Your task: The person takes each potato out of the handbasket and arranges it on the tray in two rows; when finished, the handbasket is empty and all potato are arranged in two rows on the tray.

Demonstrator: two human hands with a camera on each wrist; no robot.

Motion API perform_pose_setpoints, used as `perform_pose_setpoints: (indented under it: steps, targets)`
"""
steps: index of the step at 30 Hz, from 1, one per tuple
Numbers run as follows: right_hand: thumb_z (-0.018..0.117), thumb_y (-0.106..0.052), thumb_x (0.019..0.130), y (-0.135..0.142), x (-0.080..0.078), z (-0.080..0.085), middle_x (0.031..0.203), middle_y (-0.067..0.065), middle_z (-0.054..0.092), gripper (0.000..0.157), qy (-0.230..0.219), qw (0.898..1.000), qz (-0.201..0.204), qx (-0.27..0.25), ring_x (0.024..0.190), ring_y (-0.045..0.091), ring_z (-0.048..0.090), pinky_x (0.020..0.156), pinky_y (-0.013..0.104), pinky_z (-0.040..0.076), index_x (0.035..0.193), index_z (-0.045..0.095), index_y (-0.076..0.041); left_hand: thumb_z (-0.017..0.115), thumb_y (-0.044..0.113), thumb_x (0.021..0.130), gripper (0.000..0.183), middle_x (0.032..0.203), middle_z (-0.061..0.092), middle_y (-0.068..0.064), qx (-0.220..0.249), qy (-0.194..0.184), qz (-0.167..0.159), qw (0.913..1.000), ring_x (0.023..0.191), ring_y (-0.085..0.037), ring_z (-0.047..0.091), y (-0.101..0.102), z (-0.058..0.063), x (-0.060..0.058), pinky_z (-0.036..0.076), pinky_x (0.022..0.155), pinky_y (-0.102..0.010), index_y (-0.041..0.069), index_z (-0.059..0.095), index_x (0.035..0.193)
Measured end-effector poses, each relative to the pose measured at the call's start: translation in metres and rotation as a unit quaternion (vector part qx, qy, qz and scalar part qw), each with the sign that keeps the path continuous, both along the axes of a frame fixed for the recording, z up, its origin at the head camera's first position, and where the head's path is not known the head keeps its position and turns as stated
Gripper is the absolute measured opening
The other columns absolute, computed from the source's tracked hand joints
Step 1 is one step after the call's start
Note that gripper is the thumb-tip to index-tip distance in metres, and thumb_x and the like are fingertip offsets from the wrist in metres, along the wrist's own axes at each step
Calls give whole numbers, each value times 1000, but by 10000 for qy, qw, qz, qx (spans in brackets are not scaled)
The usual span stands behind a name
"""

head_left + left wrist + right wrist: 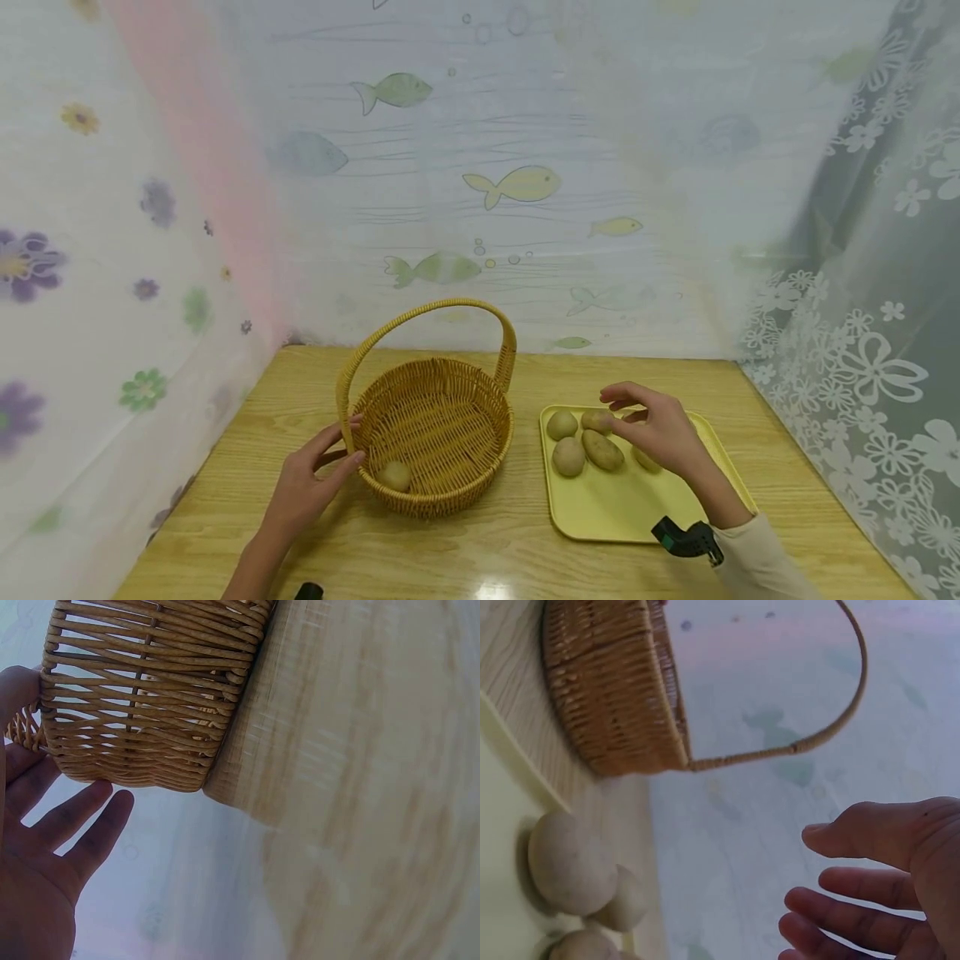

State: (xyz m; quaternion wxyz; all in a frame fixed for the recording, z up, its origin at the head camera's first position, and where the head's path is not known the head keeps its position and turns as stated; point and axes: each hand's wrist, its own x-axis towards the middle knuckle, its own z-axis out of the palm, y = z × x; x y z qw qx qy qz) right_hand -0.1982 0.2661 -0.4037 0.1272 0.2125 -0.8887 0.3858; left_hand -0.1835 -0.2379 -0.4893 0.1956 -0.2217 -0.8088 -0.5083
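Note:
A woven wicker basket [431, 505] with a tall arched handle [427, 308] stands on the table, left of centre. My left hand [309, 482] grips its left rim beside the handle's foot, thumb over the edge; in the left wrist view its other fingers [97, 832] stretch along the outside. One potato [394, 476] lies inside, near that hand. To the right, a yellow tray [600, 512] bears several potatoes [602, 451]. Above them hovers my right hand [656, 429], thumb and fingers apart, holding nothing. It partly covers one potato [647, 459].
The wooden table [480, 550] meets a fish-patterned curtain [517, 183] at the back. Flowered sheets hang at the left [142, 292] and right [862, 367]. A black device [686, 537] is strapped to my right wrist.

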Motion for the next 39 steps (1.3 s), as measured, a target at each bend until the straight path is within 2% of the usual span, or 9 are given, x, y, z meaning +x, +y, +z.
perform_pose_setpoints:
  steps: [3,6,8,15,18,25,33,37,39]
  targets:
    - [78,-11,96,-16,-4,9,120,12,71,30,17,9995,272,-146,105,34,69,82,41,63,126,71,-7,74,2,98,52,143,61,-16,15,26,-46,10000,131,-21,57,0,0,-1,60,92,-30,9,60,147]
    - [77,-13,97,-32,-9,15,121,12,71,30,-92,9978,550,-349,106,34,69,84,43,62,126,71,-8,73,2,98,52,143,61,-16,67,32,-61,10000,129,-22,58,-1,1,-2,59,92,-28,14,60,147]
    - [77,-15,98,-42,-12,18,121,10,71,29,-165,9965,705,-423,106,31,69,85,42,62,126,72,-9,73,1,98,51,143,60,-16,94,25,-75,9999,128,-25,59,-1,0,-2,59,92,-27,13,61,146]
    - [76,-14,98,-71,-17,26,117,1,72,28,-129,9913,1251,-383,104,27,70,85,41,62,126,72,-10,74,1,97,50,144,60,-16,0,-8,-22,10000,127,-30,60,0,-4,-5,61,93,-42,5,61,145]
    - [76,-14,98,-83,-21,29,116,1,72,28,-108,9892,1421,-347,103,27,70,84,42,62,126,73,-10,74,3,98,48,144,60,-15,66,-56,-27,10000,128,-29,60,0,-3,-5,61,93,-41,4,61,144]
    - [73,-18,100,-115,-34,28,116,4,73,26,-158,9818,1880,-218,102,21,69,84,41,62,125,73,-9,74,1,98,50,145,60,-13,38,0,-49,10000,132,-19,56,-4,-4,-1,60,92,-29,5,60,146]
    - [74,-19,100,-145,-54,26,115,9,73,22,-533,9711,2313,-270,103,15,67,84,44,61,121,74,-12,73,2,98,50,146,58,-18,60,59,-130,9999,134,-17,55,-4,-3,-2,60,92,-30,6,59,146]
    - [75,-18,99,-156,-65,22,114,9,74,25,-766,9644,2532,-37,102,14,68,85,43,62,123,74,-11,73,2,98,51,144,59,-18,38,83,-112,9999,133,-15,55,-3,-5,-3,60,91,-29,6,59,147]
    - [75,-16,99,-160,-69,19,114,9,74,25,-857,9604,2649,101,101,14,68,86,42,62,124,74,-10,73,0,97,52,143,60,-18,22,112,-88,9999,131,-18,57,-3,-6,-3,60,91,-29,6,59,147]
